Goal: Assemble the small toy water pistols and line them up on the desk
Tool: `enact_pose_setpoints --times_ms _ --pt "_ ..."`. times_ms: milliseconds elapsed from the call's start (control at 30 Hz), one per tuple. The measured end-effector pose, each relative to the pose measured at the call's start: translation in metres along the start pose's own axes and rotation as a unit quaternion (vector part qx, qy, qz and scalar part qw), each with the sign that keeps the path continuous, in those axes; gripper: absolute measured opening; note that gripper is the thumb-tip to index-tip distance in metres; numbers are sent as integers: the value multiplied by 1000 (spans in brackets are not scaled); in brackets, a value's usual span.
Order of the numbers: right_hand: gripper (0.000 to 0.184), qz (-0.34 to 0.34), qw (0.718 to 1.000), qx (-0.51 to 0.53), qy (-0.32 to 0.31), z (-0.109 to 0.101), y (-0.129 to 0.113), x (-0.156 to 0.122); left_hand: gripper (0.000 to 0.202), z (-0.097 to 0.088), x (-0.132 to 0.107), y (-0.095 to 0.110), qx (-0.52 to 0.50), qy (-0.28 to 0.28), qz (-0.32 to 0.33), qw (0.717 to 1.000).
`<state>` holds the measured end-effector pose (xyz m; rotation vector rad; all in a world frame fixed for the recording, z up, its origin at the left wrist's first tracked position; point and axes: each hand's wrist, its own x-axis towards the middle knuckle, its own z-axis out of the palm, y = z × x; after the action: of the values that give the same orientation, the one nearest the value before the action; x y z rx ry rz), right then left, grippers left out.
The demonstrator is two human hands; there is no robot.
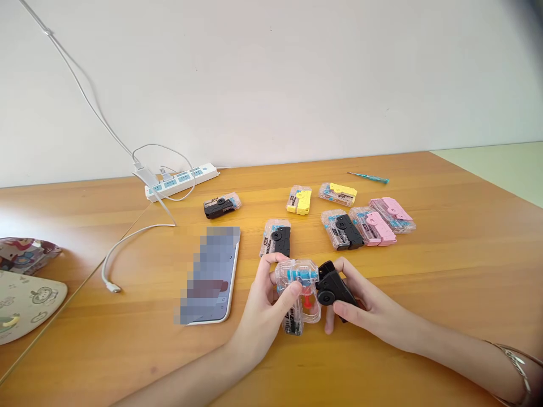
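Observation:
Above the table's near side, my left hand is closed around the clear body of a small toy water gun with a blue tube inside and a red trigger. My right hand grips its black cover part, swung out to the right of the clear body. The two parts touch at the top; whether they are joined there I cannot tell. Just beyond my left fingers lies a folded black-and-clear water gun. Another black one rests farther right, beside a pink one.
A second pink water gun, two yellow ones and another black one lie farther back. Left of my hands is a phone. A power strip with white cables stands near the wall; a thin screwdriver lies back right.

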<state>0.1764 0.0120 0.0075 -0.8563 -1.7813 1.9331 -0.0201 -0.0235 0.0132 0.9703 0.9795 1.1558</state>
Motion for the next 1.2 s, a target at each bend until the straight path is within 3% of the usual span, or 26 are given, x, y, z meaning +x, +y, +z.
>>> enact_pose_setpoints --times_ms 267,467,600,800,1033,1200 --pt "33 51 998 -43 8 11 -1 -6 26 0 -3 -2 82 29 -4 996" --pt "29 70 997 -41 -4 11 -8 -6 21 0 -4 0 161 0 8 987" --pt "31 68 996 -52 -19 9 -13 -5 21 0 -5 -1 166 1 15 986" --pt "34 119 991 -18 -54 8 -15 -5 20 0 -3 -1 161 6 22 987" --pt "36 106 993 15 -59 6 -13 -4 21 0 -4 -2 161 4 32 986" --pt "36 119 988 20 -97 -2 -17 -1 25 -3 -7 -7 177 -35 30 983"
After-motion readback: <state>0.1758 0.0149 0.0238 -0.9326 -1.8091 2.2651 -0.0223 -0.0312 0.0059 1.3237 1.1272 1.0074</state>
